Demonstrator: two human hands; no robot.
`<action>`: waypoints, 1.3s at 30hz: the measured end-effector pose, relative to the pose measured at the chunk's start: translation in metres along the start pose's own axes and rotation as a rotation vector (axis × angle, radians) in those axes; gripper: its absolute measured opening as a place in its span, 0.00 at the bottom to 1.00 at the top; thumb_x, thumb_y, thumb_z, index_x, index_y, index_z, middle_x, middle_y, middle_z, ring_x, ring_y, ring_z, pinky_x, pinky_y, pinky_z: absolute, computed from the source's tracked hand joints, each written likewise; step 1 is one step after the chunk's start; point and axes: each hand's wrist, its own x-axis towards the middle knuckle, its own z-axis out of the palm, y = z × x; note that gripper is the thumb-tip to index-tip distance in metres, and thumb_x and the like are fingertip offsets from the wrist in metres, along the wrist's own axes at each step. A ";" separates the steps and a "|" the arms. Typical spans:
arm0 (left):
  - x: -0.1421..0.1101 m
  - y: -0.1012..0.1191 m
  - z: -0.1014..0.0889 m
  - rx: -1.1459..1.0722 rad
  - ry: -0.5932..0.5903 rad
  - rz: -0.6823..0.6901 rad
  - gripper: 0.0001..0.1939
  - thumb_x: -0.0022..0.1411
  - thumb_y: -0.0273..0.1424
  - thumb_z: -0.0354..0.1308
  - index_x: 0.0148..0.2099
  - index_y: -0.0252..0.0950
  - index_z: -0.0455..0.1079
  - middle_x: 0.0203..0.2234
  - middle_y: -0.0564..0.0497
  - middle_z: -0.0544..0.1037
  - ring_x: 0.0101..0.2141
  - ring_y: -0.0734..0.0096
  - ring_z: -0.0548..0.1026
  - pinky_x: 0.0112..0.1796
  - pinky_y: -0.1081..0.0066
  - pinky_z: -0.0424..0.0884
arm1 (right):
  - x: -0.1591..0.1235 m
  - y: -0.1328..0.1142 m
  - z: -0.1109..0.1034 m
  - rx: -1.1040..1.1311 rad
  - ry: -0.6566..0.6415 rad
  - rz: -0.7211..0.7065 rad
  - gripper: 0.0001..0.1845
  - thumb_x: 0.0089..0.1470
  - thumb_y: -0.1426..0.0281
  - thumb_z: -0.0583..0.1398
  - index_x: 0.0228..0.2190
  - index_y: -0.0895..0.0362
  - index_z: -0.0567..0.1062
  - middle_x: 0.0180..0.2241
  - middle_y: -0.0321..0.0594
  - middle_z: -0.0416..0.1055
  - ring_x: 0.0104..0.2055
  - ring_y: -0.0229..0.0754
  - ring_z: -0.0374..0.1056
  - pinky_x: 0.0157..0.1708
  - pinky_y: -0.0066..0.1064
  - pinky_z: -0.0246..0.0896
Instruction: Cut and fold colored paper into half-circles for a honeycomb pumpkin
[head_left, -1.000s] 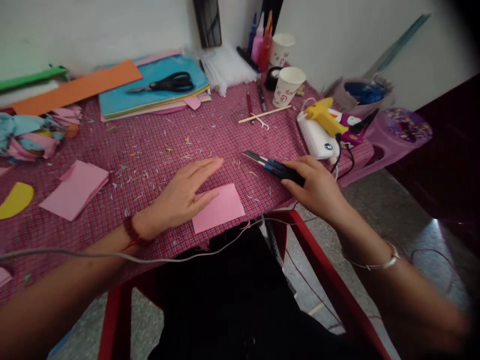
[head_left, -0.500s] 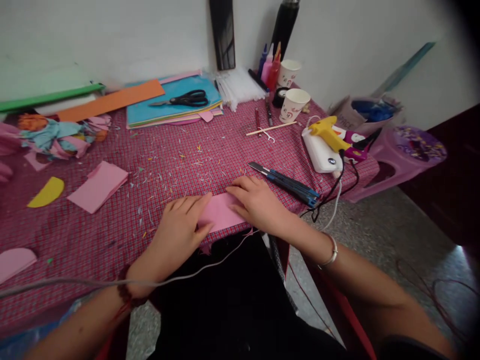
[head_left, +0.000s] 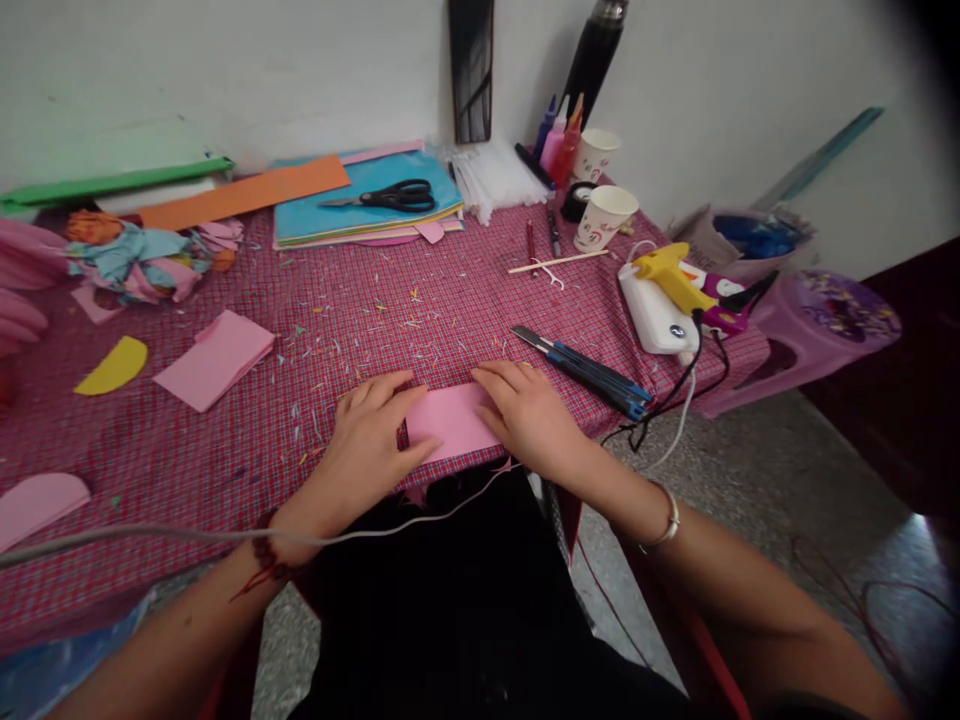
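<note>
A folded strip of pink paper lies flat near the front edge of the table. At its left end, my left hand holds it with curved fingers at the top corner and the thumb on the lower part; a gap shows between palm and paper. My right hand covers the strip's right end, fingertips along the upper edge and thumb bent onto its face. A blue-black utility knife with its blade out lies just beyond the right hand.
Scissors lie on coloured sheets at the back. A yellow glue gun rests on a white power bank at right. Paper cups stand behind. Pink paper pieces lie left. A pale cable crosses in front.
The view has shifted a little, so the table's things sit farther right. My left hand has slid slightly off the strip, baring more of its left end. The right hand still rests on it.
</note>
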 end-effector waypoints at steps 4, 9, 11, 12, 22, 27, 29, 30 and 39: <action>0.001 0.002 -0.001 -0.013 -0.004 -0.020 0.23 0.58 0.39 0.61 0.54 0.37 0.68 0.57 0.40 0.68 0.56 0.48 0.65 0.55 0.46 0.61 | 0.000 -0.001 0.001 -0.012 0.004 0.043 0.13 0.58 0.72 0.57 0.44 0.63 0.74 0.50 0.55 0.70 0.51 0.55 0.65 0.50 0.49 0.61; 0.004 0.005 -0.003 -0.023 -0.023 -0.055 0.25 0.56 0.38 0.63 0.54 0.36 0.67 0.57 0.41 0.68 0.56 0.49 0.65 0.55 0.47 0.60 | -0.001 -0.001 0.002 -0.004 0.056 0.037 0.10 0.58 0.75 0.56 0.40 0.63 0.74 0.47 0.56 0.71 0.50 0.54 0.67 0.48 0.48 0.64; 0.003 0.006 -0.003 -0.034 -0.020 -0.055 0.26 0.56 0.38 0.63 0.56 0.36 0.66 0.57 0.41 0.68 0.57 0.49 0.64 0.56 0.47 0.59 | -0.002 -0.001 0.003 0.026 0.093 0.040 0.09 0.59 0.76 0.54 0.38 0.61 0.75 0.45 0.54 0.72 0.49 0.53 0.68 0.47 0.46 0.65; 0.003 0.006 -0.003 -0.040 -0.014 -0.054 0.27 0.56 0.38 0.63 0.57 0.36 0.65 0.57 0.41 0.68 0.57 0.50 0.64 0.56 0.47 0.59 | -0.003 -0.001 0.004 0.048 0.113 0.040 0.09 0.60 0.76 0.54 0.37 0.61 0.74 0.45 0.54 0.72 0.49 0.52 0.68 0.48 0.45 0.65; -0.004 0.009 -0.003 -0.031 0.117 0.083 0.29 0.60 0.33 0.61 0.62 0.40 0.61 0.61 0.41 0.62 0.60 0.49 0.60 0.58 0.46 0.57 | -0.012 0.004 -0.002 0.451 0.274 -0.034 0.06 0.59 0.76 0.56 0.31 0.56 0.71 0.33 0.39 0.70 0.38 0.41 0.68 0.39 0.37 0.64; -0.003 0.020 -0.028 -0.242 0.165 0.239 0.12 0.67 0.28 0.51 0.50 0.41 0.72 0.51 0.48 0.74 0.53 0.62 0.70 0.54 0.56 0.65 | -0.009 -0.012 -0.028 0.648 0.325 -0.092 0.06 0.58 0.77 0.58 0.32 0.55 0.71 0.31 0.36 0.71 0.36 0.38 0.69 0.38 0.33 0.65; -0.002 0.024 -0.038 -0.286 0.194 0.227 0.15 0.68 0.27 0.49 0.53 0.43 0.70 0.48 0.50 0.76 0.50 0.66 0.72 0.53 0.59 0.68 | -0.009 -0.012 -0.044 0.640 0.338 -0.083 0.06 0.59 0.75 0.58 0.37 0.55 0.72 0.34 0.37 0.73 0.36 0.38 0.70 0.38 0.33 0.66; -0.002 0.025 -0.040 -0.270 0.224 0.226 0.16 0.68 0.27 0.49 0.55 0.43 0.69 0.49 0.50 0.76 0.51 0.66 0.72 0.53 0.59 0.68 | -0.010 -0.008 -0.051 0.619 0.341 -0.064 0.08 0.59 0.74 0.58 0.41 0.54 0.72 0.37 0.38 0.73 0.37 0.38 0.70 0.39 0.34 0.66; -0.014 0.010 -0.004 0.117 -0.091 0.437 0.26 0.62 0.46 0.57 0.57 0.35 0.67 0.56 0.40 0.71 0.58 0.50 0.66 0.57 0.48 0.62 | -0.057 0.071 -0.057 -0.006 0.063 0.146 0.22 0.57 0.68 0.60 0.53 0.59 0.68 0.51 0.53 0.68 0.53 0.56 0.65 0.53 0.52 0.62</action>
